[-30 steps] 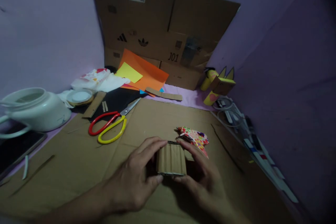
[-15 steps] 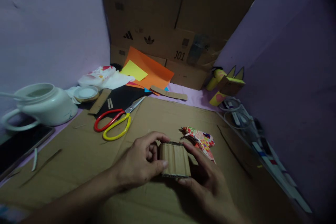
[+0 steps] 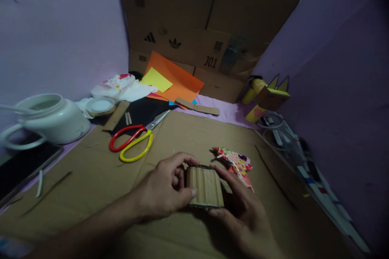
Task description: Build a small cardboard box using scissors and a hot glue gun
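A small cardboard piece (image 3: 206,186), creased in parallel lines and with corrugated edges, is held between both hands above the cardboard sheet (image 3: 170,133). My left hand (image 3: 167,186) grips its left side, thumb on the upper face and index finger at the far edge. From the right, my right hand (image 3: 243,210) holds it with fingers at the far corner and thumb at the near edge. Just beyond the right hand lies a flower-patterned glue gun (image 3: 235,162). Scissors (image 3: 133,139) with one red and one yellow handle lie ahead on the left, blades parted.
A white pot (image 3: 57,119) stands at the left by a dark phone (image 3: 30,166). Orange paper (image 3: 179,79) and a cardboard strip (image 3: 197,107) lie at the back. A yellow and brown paper figure (image 3: 267,99) and a tray of pens (image 3: 279,135) are at right.
The view has shifted slightly, so things sit a little further right in it. Both hands keep the same hold on the cardboard piece.
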Demonstrator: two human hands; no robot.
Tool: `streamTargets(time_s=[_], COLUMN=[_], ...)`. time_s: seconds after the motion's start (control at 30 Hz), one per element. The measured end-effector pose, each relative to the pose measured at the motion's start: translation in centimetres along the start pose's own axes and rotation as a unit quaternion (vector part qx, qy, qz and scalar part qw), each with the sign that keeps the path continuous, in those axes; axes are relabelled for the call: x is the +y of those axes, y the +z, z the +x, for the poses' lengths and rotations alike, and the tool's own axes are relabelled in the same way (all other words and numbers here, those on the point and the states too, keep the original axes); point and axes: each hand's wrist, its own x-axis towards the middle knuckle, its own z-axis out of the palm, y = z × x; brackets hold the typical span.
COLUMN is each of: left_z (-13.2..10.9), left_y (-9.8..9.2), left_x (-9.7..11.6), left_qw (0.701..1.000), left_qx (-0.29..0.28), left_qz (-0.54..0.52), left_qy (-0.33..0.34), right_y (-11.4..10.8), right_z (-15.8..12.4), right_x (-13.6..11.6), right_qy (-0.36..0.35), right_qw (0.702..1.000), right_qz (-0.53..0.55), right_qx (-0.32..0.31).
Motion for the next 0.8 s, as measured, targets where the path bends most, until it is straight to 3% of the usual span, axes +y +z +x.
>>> streamTargets(time_s=[0.53,0.7,0.8], left_z=[0.1,-0.6,-1.0], left_y=[-0.1,-0.6,-0.3], left_x=[-0.3,-0.1,-0.4], left_qw=[1.000,0.998,0.997], left_qx=[0.001,-0.045,-0.014], left_qz=[-0.002,0.007,0.051], left_qy=[0.004,0.048,0.056], right_y=[0.2,0.3,0.3], right_z=[-0.1,-0.1,-0.1], right_x=[-0.2,-0.3,-0.2], right_qy=[0.009,0.007,0.002], right_qw=[1.000,1.000,1.000], right_qz=[-0.021,-0.005,-0.009], right_qx=[0.008,0.009,0.014])
